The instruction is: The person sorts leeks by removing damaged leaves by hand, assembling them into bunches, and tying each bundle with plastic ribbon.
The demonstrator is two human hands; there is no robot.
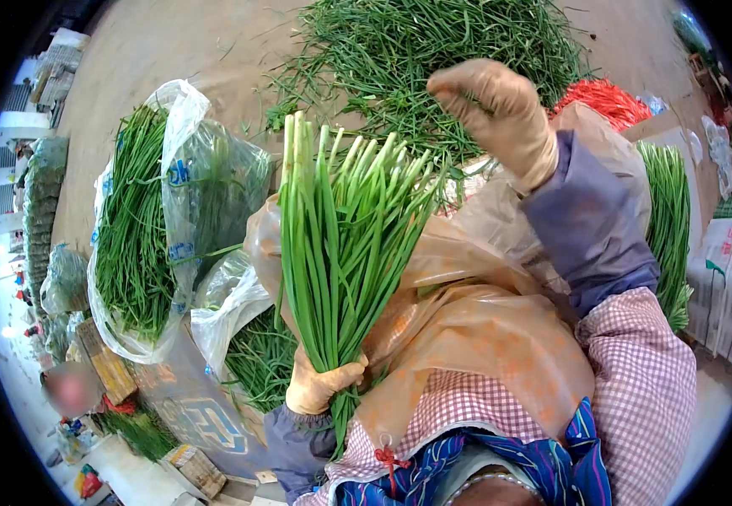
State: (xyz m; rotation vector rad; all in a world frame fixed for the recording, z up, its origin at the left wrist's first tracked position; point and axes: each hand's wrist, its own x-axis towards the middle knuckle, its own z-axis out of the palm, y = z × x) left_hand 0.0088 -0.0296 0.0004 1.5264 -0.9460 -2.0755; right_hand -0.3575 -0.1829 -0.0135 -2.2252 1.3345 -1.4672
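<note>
Firmly held below, loosely fanned above

Gripping a bunch of green stalks (340,253) near the lower end, in a closed left hand (324,386), before the plastic sheet (484,337). Lifted near the heap of greens (433,51), with fingers half curled: right hand (501,118), seemingly empty, though blurred. Could shed outer stalks onto the sheet through a slackened left grip, given the wide, untied top.
</note>
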